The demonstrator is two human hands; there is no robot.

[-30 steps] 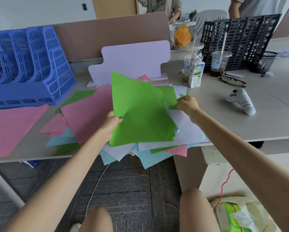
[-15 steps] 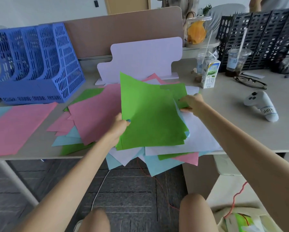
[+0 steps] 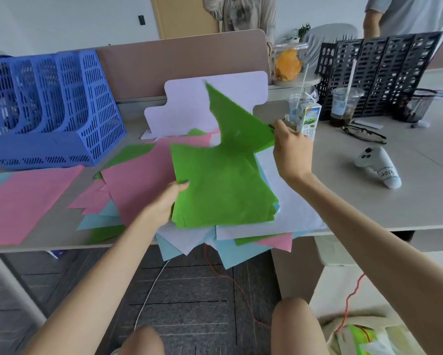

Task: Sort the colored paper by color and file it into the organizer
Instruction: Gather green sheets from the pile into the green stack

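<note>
While the seated person leans over the grey tabletop (image 3: 369, 201), notes as follows.

Left hand (image 3: 164, 203) grips the left edge of a sheaf of bright green paper sheets (image 3: 223, 190): thumb pressed flat on top, other fingers hidden underneath. The sheaf is held tilted just above a loose heap of pink, pale blue and white paper sheets (image 3: 138, 180) that spills over the near table edge.

Right hand (image 3: 292, 152) is raised beside the sheaf and pinches the right corner of a single curling green sheet (image 3: 235, 119). Its far corner stands up in front of a pale lilac cardboard cutout (image 3: 189, 103). The fingers are curled; the tips cannot be made out.

Blue slotted plastic file organizer (image 3: 51, 108) stands at the far left of the table, well apart from both hands. A large flat pink sheet (image 3: 28, 201) lies just in front of it.

To the right: small white-and-green drink carton (image 3: 308, 119), white handheld controller (image 3: 379, 166), black-framed spectacles (image 3: 364, 134), black slotted plastic organizer (image 3: 379, 73).
</note>
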